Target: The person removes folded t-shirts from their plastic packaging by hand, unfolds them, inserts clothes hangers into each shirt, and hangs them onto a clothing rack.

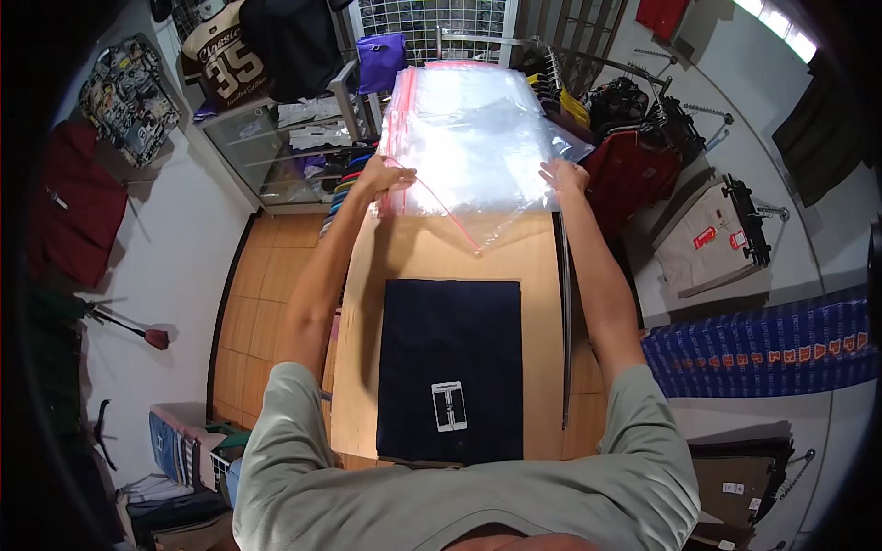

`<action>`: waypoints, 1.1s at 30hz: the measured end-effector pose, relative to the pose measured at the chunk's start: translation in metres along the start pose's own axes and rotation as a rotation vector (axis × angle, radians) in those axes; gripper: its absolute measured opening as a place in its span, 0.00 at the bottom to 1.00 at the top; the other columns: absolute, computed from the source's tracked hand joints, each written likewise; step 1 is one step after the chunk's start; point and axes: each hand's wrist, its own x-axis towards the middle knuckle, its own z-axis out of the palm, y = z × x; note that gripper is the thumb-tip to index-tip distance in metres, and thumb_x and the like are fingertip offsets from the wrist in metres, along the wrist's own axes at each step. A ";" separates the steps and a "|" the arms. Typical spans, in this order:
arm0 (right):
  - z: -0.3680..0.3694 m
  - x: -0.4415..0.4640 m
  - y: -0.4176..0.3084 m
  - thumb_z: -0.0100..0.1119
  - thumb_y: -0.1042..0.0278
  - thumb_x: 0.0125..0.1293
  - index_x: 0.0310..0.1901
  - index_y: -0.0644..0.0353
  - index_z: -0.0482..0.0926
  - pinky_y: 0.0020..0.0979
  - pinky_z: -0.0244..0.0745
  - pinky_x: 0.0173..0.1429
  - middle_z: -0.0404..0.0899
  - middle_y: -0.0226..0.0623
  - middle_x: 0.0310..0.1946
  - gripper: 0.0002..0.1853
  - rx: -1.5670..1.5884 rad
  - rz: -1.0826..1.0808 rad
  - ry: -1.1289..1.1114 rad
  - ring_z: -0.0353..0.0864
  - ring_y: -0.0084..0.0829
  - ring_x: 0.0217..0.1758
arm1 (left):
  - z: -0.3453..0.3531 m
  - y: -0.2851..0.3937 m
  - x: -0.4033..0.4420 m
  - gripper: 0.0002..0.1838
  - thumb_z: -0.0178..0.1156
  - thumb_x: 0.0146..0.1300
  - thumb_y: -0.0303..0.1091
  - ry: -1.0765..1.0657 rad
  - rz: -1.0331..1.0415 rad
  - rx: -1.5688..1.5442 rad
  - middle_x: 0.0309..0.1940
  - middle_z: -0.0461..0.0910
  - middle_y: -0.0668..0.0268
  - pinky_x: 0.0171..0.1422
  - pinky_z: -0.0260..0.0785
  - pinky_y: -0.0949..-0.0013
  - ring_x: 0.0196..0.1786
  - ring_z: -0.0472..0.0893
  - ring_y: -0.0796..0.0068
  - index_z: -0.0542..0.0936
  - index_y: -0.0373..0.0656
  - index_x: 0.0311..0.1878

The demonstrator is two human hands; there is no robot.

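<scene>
Lightly, with fingers narrowed, my left hand (378, 174) and right hand (570, 174) pinch the bag (496, 223) at upper centre, its film seemingly light, limp and slippery, best held by opposite edges.

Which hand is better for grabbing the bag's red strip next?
Probably the left hand: its fingers are right by the red strip's upper end. The right hand is across the bag, farther away.
</scene>
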 end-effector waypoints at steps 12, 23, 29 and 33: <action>0.009 -0.059 0.016 0.51 0.86 0.62 0.60 0.84 0.48 0.44 0.89 0.42 0.72 0.66 0.52 0.29 -0.202 -0.027 -0.099 0.85 0.59 0.45 | 0.039 -0.024 -0.038 0.56 0.77 0.47 0.46 0.152 0.536 1.022 0.59 0.70 0.38 0.66 0.68 0.54 0.62 0.72 0.42 0.55 0.36 0.73; -0.004 -0.071 0.028 0.54 0.89 0.58 0.63 0.71 0.37 0.49 0.88 0.39 0.66 0.67 0.51 0.39 0.036 -0.031 -0.102 0.85 0.57 0.40 | 0.045 -0.034 -0.071 0.09 0.60 0.62 0.32 0.071 0.917 1.264 0.52 0.81 0.65 0.59 0.70 0.57 0.55 0.77 0.61 0.86 0.46 0.43; -0.008 -0.100 0.011 0.52 0.89 0.59 0.66 0.60 0.36 0.48 0.87 0.37 0.68 0.63 0.50 0.42 -0.096 -0.088 -0.009 0.86 0.55 0.37 | 0.024 -0.032 -0.094 0.09 0.61 0.59 0.27 0.145 1.079 1.222 0.41 0.83 0.65 0.55 0.70 0.61 0.48 0.80 0.64 0.87 0.46 0.40; -0.027 -0.110 0.016 0.50 0.88 0.60 0.68 0.61 0.46 0.43 0.87 0.35 0.70 0.61 0.52 0.37 -0.162 -0.166 -0.063 0.87 0.50 0.37 | 0.002 -0.050 -0.103 0.10 0.63 0.55 0.27 0.094 1.098 1.296 0.37 0.81 0.67 0.52 0.65 0.63 0.47 0.78 0.67 0.87 0.48 0.40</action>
